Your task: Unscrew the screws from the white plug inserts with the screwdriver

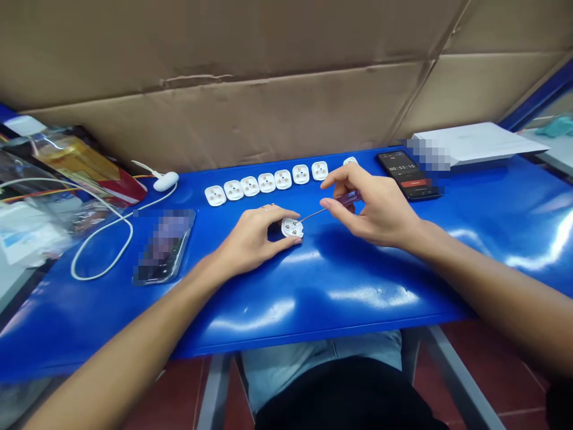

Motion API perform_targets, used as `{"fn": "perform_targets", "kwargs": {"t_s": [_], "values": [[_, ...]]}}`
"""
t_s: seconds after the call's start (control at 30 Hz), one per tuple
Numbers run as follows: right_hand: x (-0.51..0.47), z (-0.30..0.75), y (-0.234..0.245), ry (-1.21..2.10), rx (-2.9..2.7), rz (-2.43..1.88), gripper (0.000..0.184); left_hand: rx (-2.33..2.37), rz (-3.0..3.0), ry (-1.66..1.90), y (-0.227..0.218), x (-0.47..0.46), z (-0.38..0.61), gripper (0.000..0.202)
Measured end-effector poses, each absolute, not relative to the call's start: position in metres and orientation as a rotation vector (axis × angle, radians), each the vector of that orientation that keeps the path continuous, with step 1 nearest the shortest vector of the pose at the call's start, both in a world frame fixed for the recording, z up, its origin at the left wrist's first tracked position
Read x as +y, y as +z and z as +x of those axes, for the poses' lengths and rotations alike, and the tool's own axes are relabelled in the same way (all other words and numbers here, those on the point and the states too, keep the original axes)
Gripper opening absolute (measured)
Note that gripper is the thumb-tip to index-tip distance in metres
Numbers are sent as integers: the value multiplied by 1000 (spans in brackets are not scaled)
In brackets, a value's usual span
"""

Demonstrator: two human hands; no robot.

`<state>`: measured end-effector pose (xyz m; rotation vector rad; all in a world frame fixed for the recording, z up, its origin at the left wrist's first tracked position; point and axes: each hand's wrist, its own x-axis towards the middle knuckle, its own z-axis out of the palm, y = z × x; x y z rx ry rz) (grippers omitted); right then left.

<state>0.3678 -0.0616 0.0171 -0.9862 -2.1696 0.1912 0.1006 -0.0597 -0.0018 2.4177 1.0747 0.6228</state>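
My left hand [253,239] pinches a round white plug body [292,227] against the blue table, with its fingers on either side of the piece. My right hand [371,206] holds a small screwdriver [329,206] with a translucent purple handle by its fingertips. The thin steel shaft slants down left, and its tip touches a metal point on the white piece. Behind the hands, several matching white plug bodies [267,183] stand in a row along the table's far side. My right hand partly hides the last one [350,161].
The glossy blue table [313,298] ends in a front edge above my lap. A phone showing a timer [406,174] lies at the right, and a second phone [163,248] at the left. A white cable [101,239] and plastic-wrapped packages sit far left. A white folder [474,143] and a cardboard wall stand behind.
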Motion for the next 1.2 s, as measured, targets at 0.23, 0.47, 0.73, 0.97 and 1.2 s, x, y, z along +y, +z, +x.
{"fn": "perform_targets", "kwargs": {"t_s": [0.23, 0.47, 0.73, 0.97, 1.2], "values": [[-62, 368, 17, 196, -2228, -1111, 20, 1087, 2396, 612, -1, -61, 100, 42], [-66, 372, 28, 300, -2372, -928, 18, 1041, 2393, 596, -2, -60, 99, 53], [-62, 378, 21, 147, -2388, -916, 19, 1039, 2373, 539, 1, -59, 98, 58], [-67, 372, 20, 185, -2327, -830, 20, 1043, 2341, 538, 0, -59, 98, 62], [-68, 370, 18, 74, -2279, -885, 8, 1047, 2363, 521, 3, -60, 99, 52]]}}
